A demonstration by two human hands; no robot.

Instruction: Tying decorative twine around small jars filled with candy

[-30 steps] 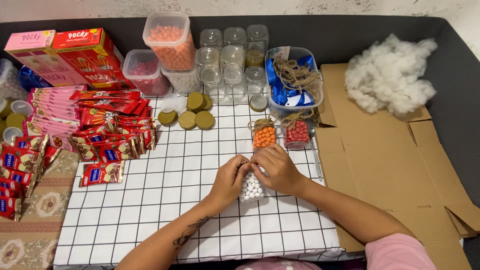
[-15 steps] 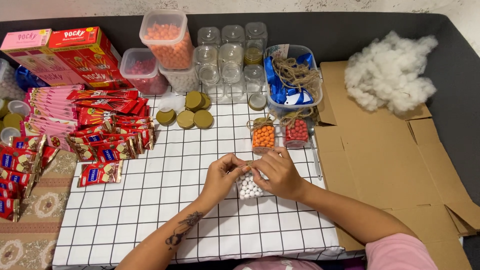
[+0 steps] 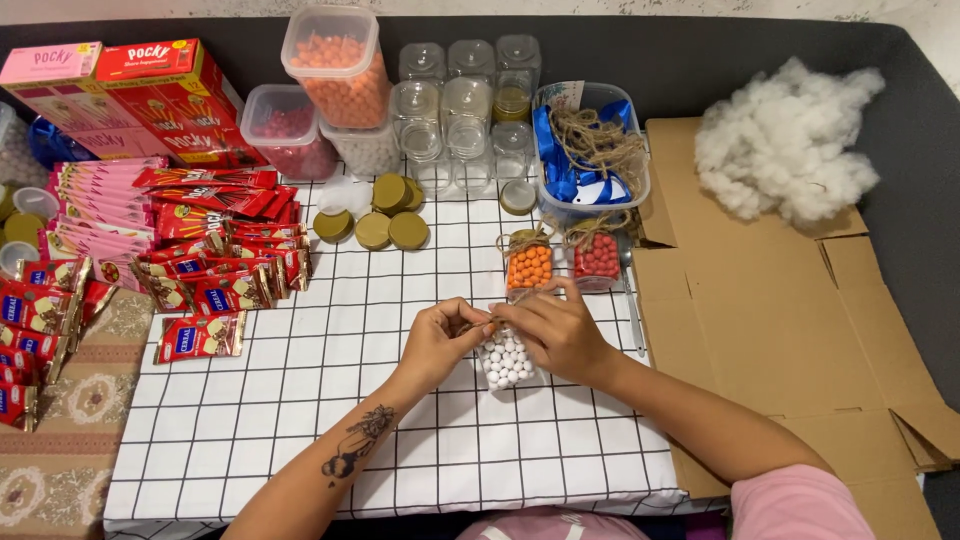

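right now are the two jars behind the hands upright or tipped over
Upright. The orange-bead jar and the red-bead jar both stand on the checked cloth, twine-tied tops facing up.

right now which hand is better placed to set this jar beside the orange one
Right, probably. The right hand lies over the jar of white balls, closer to the orange jar; the left hand pinches twine.

1. There is a single view, from a camera worn on the person's head.
2. It looks steeply down and forward over a checked cloth point(image 3: 300, 400) toward the dark far edge of the surface.
3. It sits close: both forearms enter from the bottom edge, and the left hand point(image 3: 440, 340) and right hand point(image 3: 560, 335) meet near the middle of the frame.
4. With only one camera, no second view overlaps it.
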